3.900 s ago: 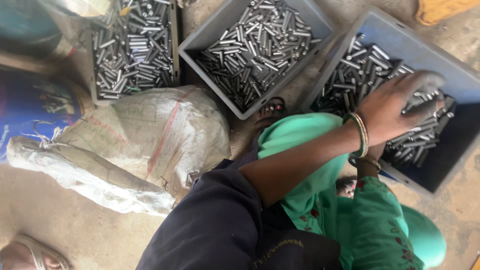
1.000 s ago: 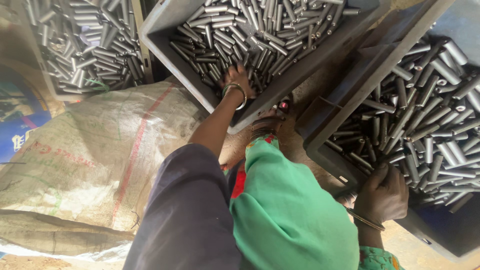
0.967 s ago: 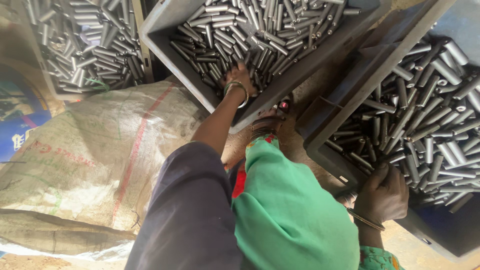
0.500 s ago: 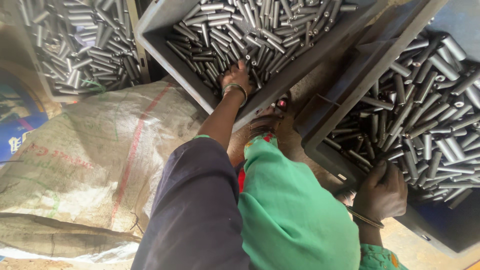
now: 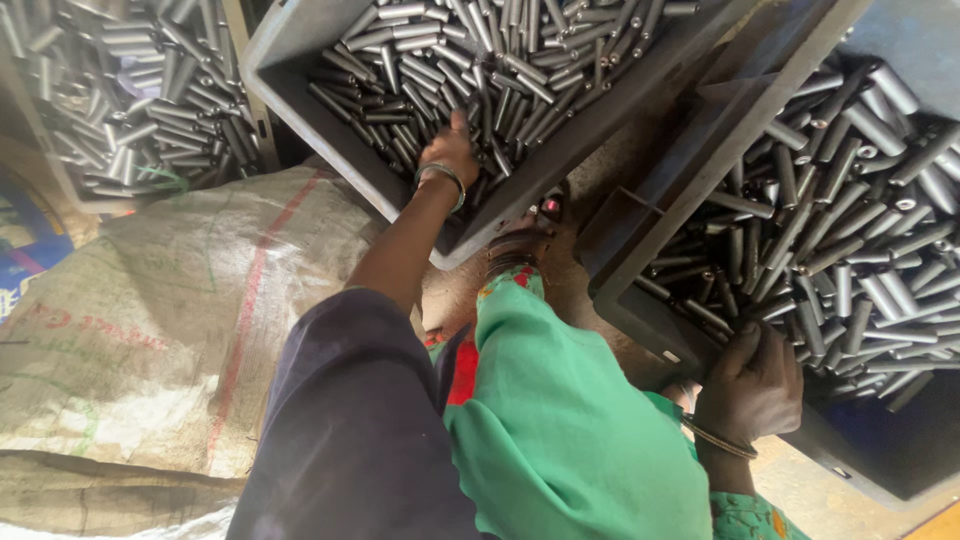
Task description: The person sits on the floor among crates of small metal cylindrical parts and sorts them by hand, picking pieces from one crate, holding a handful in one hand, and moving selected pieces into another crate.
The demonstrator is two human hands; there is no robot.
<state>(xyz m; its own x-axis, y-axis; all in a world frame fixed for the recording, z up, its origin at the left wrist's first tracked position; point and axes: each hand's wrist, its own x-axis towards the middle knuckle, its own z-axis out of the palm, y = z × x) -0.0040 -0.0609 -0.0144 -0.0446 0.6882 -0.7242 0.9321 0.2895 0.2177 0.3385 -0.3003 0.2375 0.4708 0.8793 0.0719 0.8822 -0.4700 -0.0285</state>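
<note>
My left hand [image 5: 450, 152], a metal bangle on its wrist, reaches into the middle grey bin [image 5: 290, 75]. Its fingers are pushed down among short grey metal pins [image 5: 480, 60], so what they grip is hidden. My right hand [image 5: 757, 385], also with a bangle, is at the near wall of the right dark bin [image 5: 650, 240]. Its fingers curl around a few of the metal pins [image 5: 850, 240] heaped in that bin. A green garment [image 5: 560, 440] and a dark sleeve [image 5: 350, 430] cover the lower middle of the view.
A third bin of pins [image 5: 130, 100] stands at the far left. A woven sack [image 5: 150, 330] lies on the floor at the left. A foot in a sandal [image 5: 520, 235] rests between the middle and right bins.
About four seconds ago my right hand lay flat on top of the right bin's pins; now it curls at that bin's near wall. My left hand has reached slightly deeper into the middle bin.
</note>
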